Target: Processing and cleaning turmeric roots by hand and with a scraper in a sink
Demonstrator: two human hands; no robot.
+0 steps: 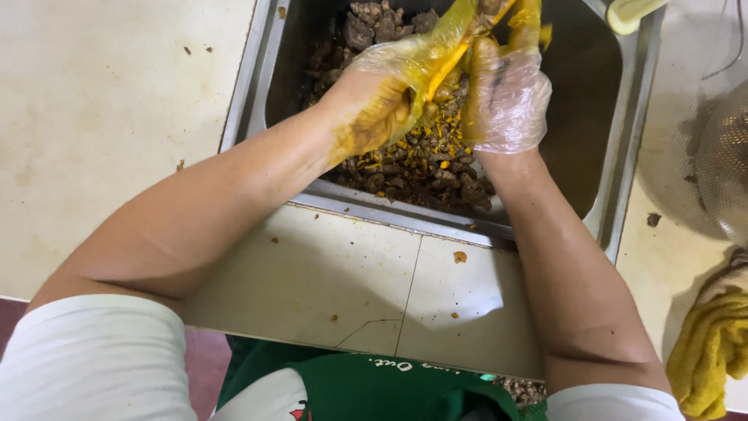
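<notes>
Both hands wear thin clear plastic gloves smeared with yellow paste. My left hand (382, 97) is over a steel sink (615, 179), its fingers curled around an orange-yellow root piece (446, 66). My right hand (506, 93) is right beside it, fingers pinched on the same piece higher up. Beneath them a heap of dark brown chopped root scraps (425, 168), flecked with orange bits, fills the sink's near left part.
A pale tiled counter (343, 273) with a few crumbs runs along the sink's front and left. A metal strainer (725, 160) and a yellow cloth (713, 351) lie at the right. A pale yellow object (631, 12) rests on the sink's far rim.
</notes>
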